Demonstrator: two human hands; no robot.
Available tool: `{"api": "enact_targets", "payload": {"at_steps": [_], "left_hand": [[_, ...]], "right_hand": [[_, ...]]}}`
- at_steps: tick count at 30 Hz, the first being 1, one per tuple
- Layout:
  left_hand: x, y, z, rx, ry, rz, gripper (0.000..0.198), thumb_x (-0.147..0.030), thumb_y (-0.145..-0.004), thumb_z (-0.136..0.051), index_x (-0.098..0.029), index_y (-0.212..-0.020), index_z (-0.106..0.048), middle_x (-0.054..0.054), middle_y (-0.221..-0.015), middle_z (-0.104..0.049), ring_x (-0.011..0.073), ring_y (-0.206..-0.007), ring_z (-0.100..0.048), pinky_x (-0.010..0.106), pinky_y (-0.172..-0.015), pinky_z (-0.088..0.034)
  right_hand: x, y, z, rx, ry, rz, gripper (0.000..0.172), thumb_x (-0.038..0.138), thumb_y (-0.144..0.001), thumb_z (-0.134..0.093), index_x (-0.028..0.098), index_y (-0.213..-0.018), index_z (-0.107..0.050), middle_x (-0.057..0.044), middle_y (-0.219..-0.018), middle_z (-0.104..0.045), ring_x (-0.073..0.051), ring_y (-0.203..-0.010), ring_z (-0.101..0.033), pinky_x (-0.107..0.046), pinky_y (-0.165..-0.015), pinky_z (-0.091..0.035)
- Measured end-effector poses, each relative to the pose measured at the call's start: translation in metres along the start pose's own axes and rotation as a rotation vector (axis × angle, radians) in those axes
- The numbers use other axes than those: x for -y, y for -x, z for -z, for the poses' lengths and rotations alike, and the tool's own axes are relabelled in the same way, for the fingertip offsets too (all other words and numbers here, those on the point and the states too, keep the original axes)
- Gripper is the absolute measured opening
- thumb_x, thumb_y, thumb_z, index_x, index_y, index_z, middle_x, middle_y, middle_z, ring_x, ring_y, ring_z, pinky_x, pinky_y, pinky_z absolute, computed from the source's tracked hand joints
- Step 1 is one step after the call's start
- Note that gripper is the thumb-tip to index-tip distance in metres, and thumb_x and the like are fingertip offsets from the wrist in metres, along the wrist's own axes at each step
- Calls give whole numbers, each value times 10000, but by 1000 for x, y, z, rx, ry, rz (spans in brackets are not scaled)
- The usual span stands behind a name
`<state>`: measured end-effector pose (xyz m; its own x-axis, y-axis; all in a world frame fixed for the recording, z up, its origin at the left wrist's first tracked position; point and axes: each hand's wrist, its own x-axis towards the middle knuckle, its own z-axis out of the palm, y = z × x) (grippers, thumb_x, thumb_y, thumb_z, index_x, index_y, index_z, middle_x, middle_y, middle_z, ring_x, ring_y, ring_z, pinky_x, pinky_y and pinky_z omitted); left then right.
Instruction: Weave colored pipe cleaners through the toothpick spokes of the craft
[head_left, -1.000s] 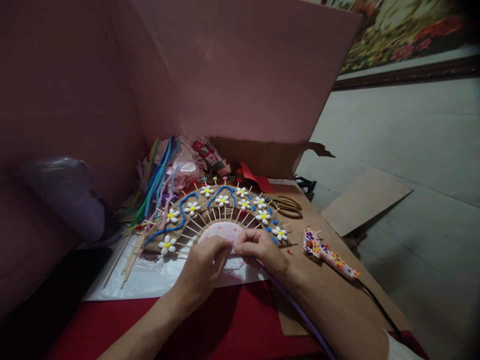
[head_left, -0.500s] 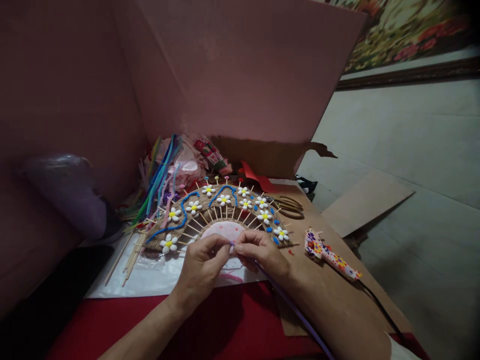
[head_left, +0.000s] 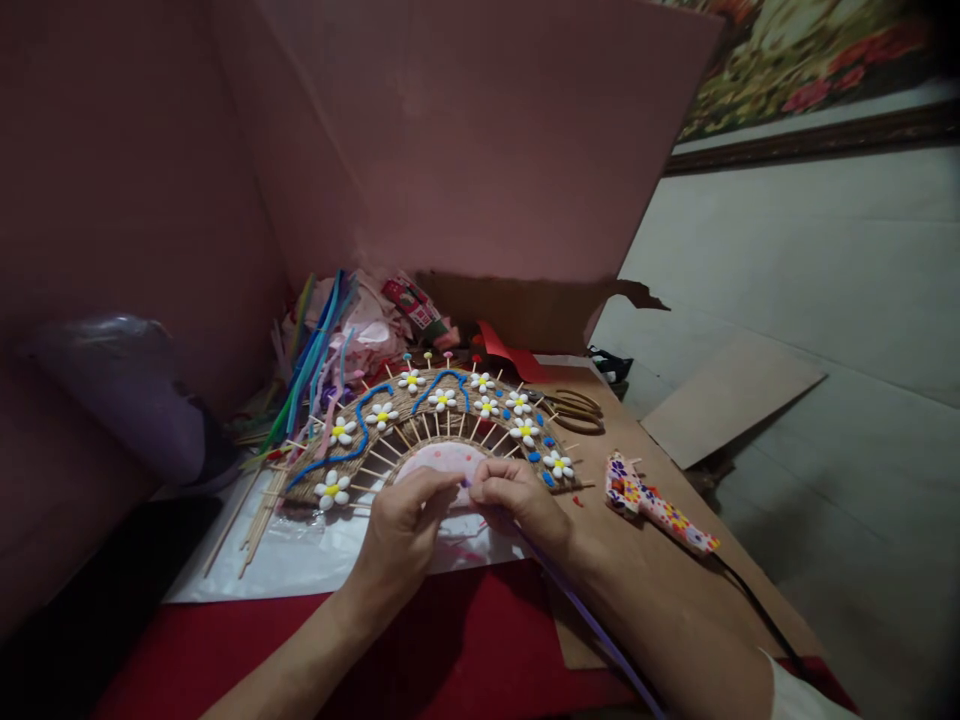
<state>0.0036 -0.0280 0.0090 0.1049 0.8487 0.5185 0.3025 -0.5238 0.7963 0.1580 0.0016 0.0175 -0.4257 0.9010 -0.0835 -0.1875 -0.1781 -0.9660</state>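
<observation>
My right hand (head_left: 526, 508) is closed in a pinch on a purple pipe cleaner (head_left: 592, 622), whose long tail runs under the wrist toward the lower right. My left hand (head_left: 405, 520) pinches its short end, and the two sets of fingertips almost meet. Just behind both hands lies a fan-shaped piece (head_left: 401, 440) of twine-wrapped sticks, decorated with white-and-yellow flowers, blue wavy strips and blue dots. Its pale pink half-round centre (head_left: 442, 460) with red dots is partly hidden by my fingers.
Coloured pipe cleaners (head_left: 311, 350) are heaped at the back left, near loose wooden sticks (head_left: 255, 530). Scissors (head_left: 574, 410) lie behind the fan. A flower-patterned glue gun (head_left: 660, 510) with a black cord rests on the brown board to the right.
The fingertips have shifted slightly and less of the purple tip shows between them. Both hands keep their pinch. The whole view has moved a little.
</observation>
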Motion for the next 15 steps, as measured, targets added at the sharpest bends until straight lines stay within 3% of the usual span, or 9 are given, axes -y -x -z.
{"api": "enact_targets", "payload": {"at_steps": [3, 9, 15], "left_hand": [[4, 0, 3, 74, -252, -208, 144, -151, -838, -504, -146, -855, -647, 44, -752, -648, 136, -698, -578, 257, -649, -434], [3, -3, 5, 177, -460, -222, 153, -112, -830, -483, -148, -753, -610, 14, -664, -604, 123, -606, -535, 242, -571, -398], [-1, -3, 8, 134, -508, -253, 129, -104, -806, -494, -151, -800, -615, 17, -676, -631, 128, -589, -554, 236, -546, -402]], "right_hand": [[0, 0, 0, 5, 121, 59, 115, 172, -570, -555, 156, -469, -503, 82, -349, -389, -33, -325, -281, -172, -336, -180], [0, 2, 2, 30, 246, 126, 101, 186, -603, -534, 160, -508, -513, 74, -402, -409, -49, -385, -307, -186, -389, -227], [3, 3, 4, 27, 344, 147, 94, 186, -600, -521, 159, -510, -512, 68, -417, -412, -57, -412, -327, -193, -419, -243]]}}
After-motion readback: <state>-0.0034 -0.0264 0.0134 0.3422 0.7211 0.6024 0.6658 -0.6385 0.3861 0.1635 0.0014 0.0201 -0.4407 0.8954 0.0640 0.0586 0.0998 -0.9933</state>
